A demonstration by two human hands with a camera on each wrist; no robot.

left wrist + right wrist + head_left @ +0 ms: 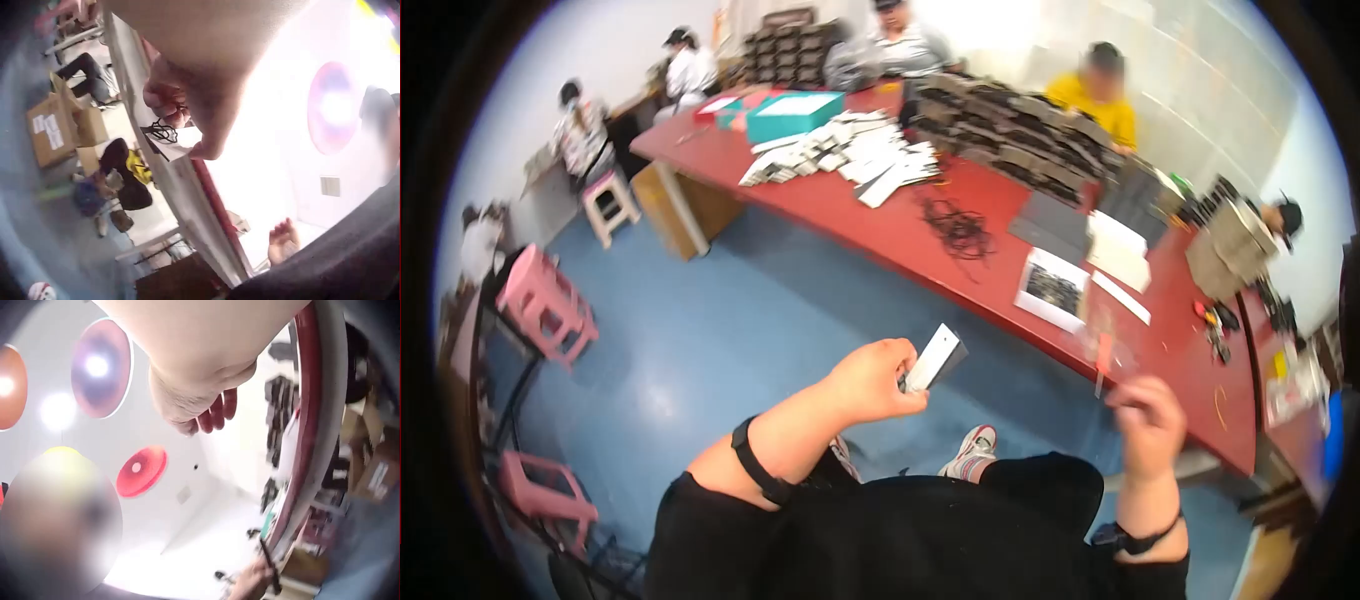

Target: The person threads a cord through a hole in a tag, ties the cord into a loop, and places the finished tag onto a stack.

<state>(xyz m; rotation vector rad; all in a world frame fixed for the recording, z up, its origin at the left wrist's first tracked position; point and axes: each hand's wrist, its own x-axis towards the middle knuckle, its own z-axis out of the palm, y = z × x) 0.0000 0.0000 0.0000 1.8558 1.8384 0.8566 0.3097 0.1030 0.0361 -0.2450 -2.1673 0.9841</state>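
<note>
In the head view my left hand (878,382) grips a small stack of white hang tags (937,357) in front of my body, away from the table. A small hole shows near the tags' upper end. Loops of thin black cord (164,132) stick out by the curled fingers in the left wrist view. My right hand (1152,425), blurred, hovers at the table's near edge with its fingers loosely bent. In the right wrist view nothing shows in those fingers. Close past its fingertips lies a small orange piece (1104,352) in clear plastic.
On the red table (850,225) lie a heap of white tags (890,165), a tangle of black cords (956,230) and a printed sheet (1052,290). Grey stacks (1010,135) stand along the far side. Pink stools (547,305) stand at left. Several people sit around.
</note>
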